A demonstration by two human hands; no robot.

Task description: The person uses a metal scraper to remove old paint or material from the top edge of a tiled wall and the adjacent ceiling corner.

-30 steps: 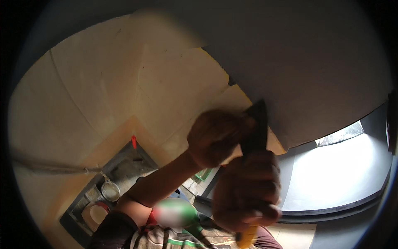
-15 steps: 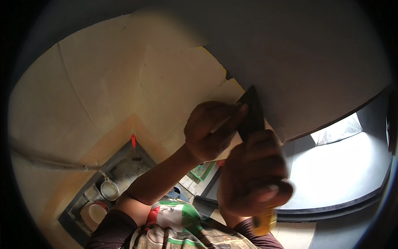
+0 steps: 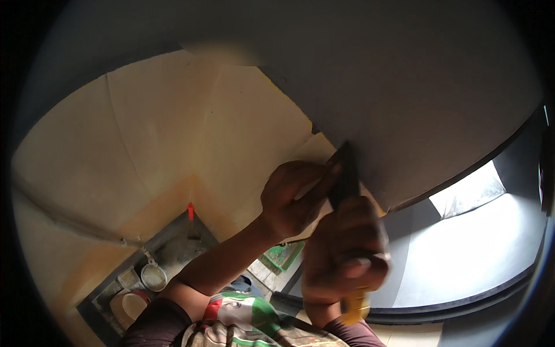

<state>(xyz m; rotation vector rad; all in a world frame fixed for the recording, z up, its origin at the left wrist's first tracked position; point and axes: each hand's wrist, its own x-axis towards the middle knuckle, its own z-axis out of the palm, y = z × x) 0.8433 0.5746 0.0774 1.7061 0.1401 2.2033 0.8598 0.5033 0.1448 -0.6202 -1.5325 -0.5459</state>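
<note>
My right hand [image 3: 346, 251] is wrapped round the yellow handle [image 3: 355, 306] of a putty knife, fist closed. The knife's dark, flared blade [image 3: 345, 185] points up and away, its tip at the edge where the dark grey ceiling [image 3: 416, 115] meets the cream wall [image 3: 243, 115]. My left hand [image 3: 292, 196] is closed, with curled fingers; its fingertips pinch or press the left side of the blade. Shadow hides exactly how they touch. A thin yellow line and a small dark notch [image 3: 315, 129] run along that edge just beyond the blade.
Below left lies a dark-bordered floor area [image 3: 173, 248] holding a red-handled brush [image 3: 191, 213], a white pot [image 3: 154, 277] and a pinkish basin [image 3: 128, 303]. A pipe [image 3: 75, 225] follows the left wall. A green tray [image 3: 283, 255] sits behind my arms. Bright light falls on the right wall [image 3: 462, 254].
Both hands and the putty knife appear slightly lower in view, the right hand also shifted a little left. The whole scene has moved down with the head. Both grips look the same.
</note>
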